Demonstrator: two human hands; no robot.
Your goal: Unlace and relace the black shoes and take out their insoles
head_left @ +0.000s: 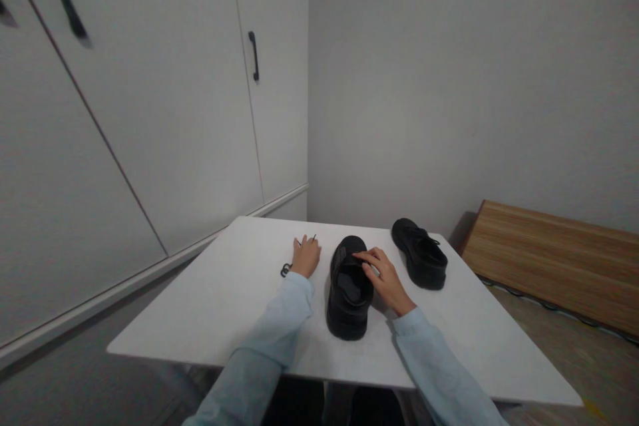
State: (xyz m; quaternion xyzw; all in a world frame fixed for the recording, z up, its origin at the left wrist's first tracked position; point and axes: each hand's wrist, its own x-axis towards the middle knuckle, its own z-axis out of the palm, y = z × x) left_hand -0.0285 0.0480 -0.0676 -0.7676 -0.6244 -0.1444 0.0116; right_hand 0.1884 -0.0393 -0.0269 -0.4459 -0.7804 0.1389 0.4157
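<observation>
Two black shoes stand on a white table (200, 319). The nearer shoe (348, 299) sits in the middle, toe pointing away from me. My right hand (384, 279) rests on its right side, fingers touching the tongue at the opening. My left hand (305, 257) lies on the table just left of that shoe, fingers curled over a black shoelace (286, 269), whose ends show on either side of the hand. The second shoe (420, 254) lies further right, apart from both hands. Both arms wear light blue sleeves.
White cupboard doors with a black handle (254, 56) stand to the left, behind the table. A grey wall runs across the back. A wooden board (554, 259) lies low at the right, with a dark cable along its near edge.
</observation>
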